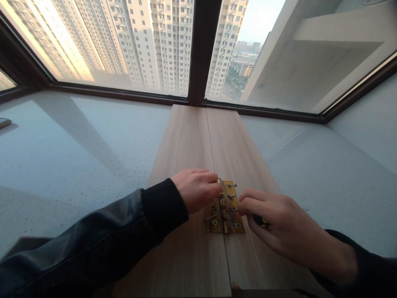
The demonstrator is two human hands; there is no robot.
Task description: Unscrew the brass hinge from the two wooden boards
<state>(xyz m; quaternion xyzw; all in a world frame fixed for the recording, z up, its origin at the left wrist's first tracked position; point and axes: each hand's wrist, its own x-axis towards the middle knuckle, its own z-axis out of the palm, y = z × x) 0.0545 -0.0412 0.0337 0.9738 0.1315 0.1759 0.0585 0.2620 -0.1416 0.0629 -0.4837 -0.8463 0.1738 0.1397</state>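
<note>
A brass-coloured hinge (228, 215) lies unfolded across the seam between two pale wooden boards. Several screws (232, 196) stand or lean in its holes on both leaves. My left hand (198, 188) rests over the upper part of the left leaf, fingers curled together; whatever they pinch is hidden beneath them. On the other side, my right hand (276, 217) is closed around a black-and-yellow tool handle (259, 220), mostly covered by the palm. Its thumb and forefinger tips come close to a screw at the right leaf's edge; I cannot tell whether they touch it.
The left board (182, 145) and right board (231, 140) run side by side to the window frame (198, 62). They lie on a speckled white sill (93, 136). A small flat object (4, 122) sits at the far left edge. Tall buildings show outside.
</note>
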